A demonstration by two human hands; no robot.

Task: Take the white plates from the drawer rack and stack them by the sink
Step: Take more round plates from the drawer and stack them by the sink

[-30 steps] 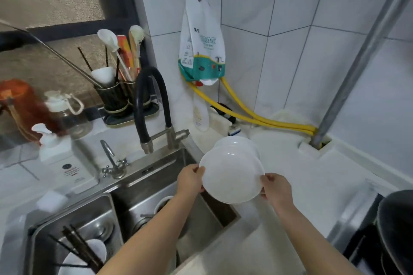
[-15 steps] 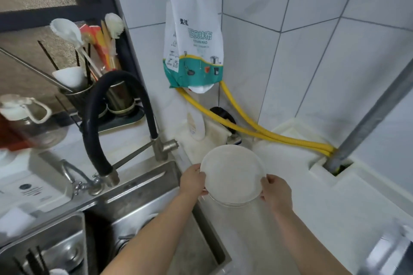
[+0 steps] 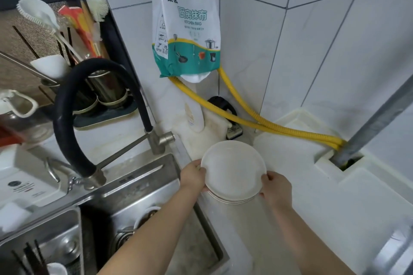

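Note:
A stack of white plates (image 3: 233, 171) sits on the white counter (image 3: 301, 214) just right of the steel sink (image 3: 143, 187). Several rims show at the stack's near edge. My left hand (image 3: 193, 176) grips the left rim of the top plates, thumb over the edge. My right hand (image 3: 276, 190) grips the right rim the same way. The drawer rack is out of view.
A black curved faucet (image 3: 73, 118) rises over the sink's back edge. Yellow hoses (image 3: 252, 118) run along the wall behind the plates to a grey pipe (image 3: 366, 131). A kitchen-rag bag (image 3: 185, 27) hangs above. A utensil holder (image 3: 98, 94) stands at back left.
The plate held in both hands has come down onto the plates on the counter. The camera has moved closer and lower toward the corner.

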